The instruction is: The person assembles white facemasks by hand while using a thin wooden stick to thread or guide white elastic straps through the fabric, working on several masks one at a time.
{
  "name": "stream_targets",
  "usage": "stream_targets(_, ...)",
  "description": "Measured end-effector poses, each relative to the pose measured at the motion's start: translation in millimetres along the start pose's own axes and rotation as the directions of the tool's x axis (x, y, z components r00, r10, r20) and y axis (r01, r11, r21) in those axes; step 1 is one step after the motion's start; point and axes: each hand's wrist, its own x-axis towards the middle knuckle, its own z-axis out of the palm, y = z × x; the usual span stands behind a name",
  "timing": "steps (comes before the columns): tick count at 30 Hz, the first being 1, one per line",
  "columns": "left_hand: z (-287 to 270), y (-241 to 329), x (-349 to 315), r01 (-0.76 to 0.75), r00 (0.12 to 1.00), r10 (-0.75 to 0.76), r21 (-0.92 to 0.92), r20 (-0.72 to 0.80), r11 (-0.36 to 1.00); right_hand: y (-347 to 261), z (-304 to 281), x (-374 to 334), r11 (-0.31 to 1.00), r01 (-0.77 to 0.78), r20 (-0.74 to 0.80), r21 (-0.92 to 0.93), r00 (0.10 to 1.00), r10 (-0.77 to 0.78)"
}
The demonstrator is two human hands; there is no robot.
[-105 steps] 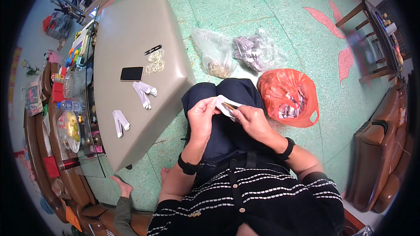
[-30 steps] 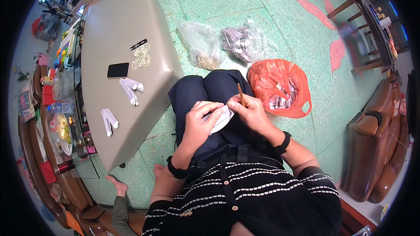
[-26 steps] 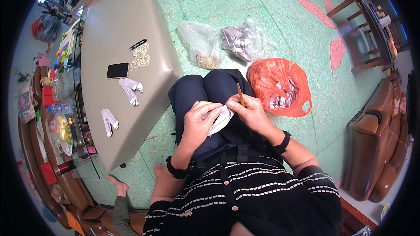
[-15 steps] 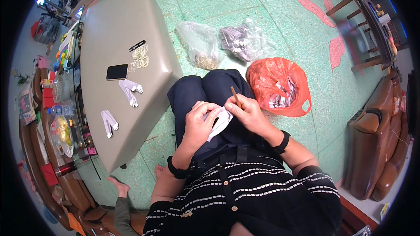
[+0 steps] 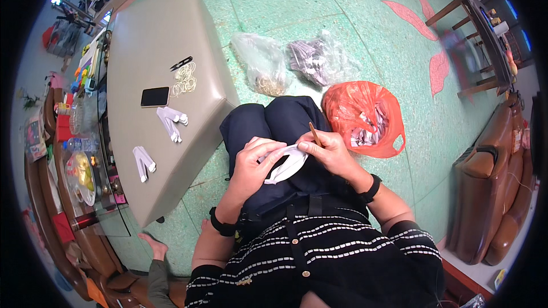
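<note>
Over my lap, my left hand (image 5: 251, 165) grips one side of a white strip (image 5: 292, 166) that curves into an open loop. The fingers of my right hand (image 5: 332, 153) pinch the strip's other end near its top. A thin brown stick (image 5: 315, 134) also sits in my right hand, its tip pointing up and away from me. Both hands are closed, and the dark trousers show through the loop. What my fingertips cover of the strip is hidden.
A beige padded bench (image 5: 171, 28) on the left holds black snips (image 5: 181, 64), cream bands (image 5: 184, 80), a phone (image 5: 155, 97) and folded white strips (image 5: 172, 122). Clear bags (image 5: 258, 60) and a red bag (image 5: 357, 100) of strips lie on the floor. Another person's foot (image 5: 154, 245) shows lower left.
The white strip's loop has opened wider between my hands, and its shape shows more fully. My left hand has shifted slightly left, my right slightly right. The whole view has moved a little.
</note>
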Motion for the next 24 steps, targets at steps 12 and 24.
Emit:
stream_targets(12, -7.7, -2.4, 6.4, -0.069, 0.991, 0.059, 0.081, 0.117, 0.994, -6.2, -3.0, -1.1, 0.979, 0.042, 0.051, -0.2, 0.998, -0.033)
stream_targets(24, 1.3, -19.9, -5.7, 0.303, 0.951, -0.272, -0.606, 0.145, 0.736, -17.3, -5.1, -1.2, 0.977, 0.091, 0.207, -0.191, 0.977, -0.051)
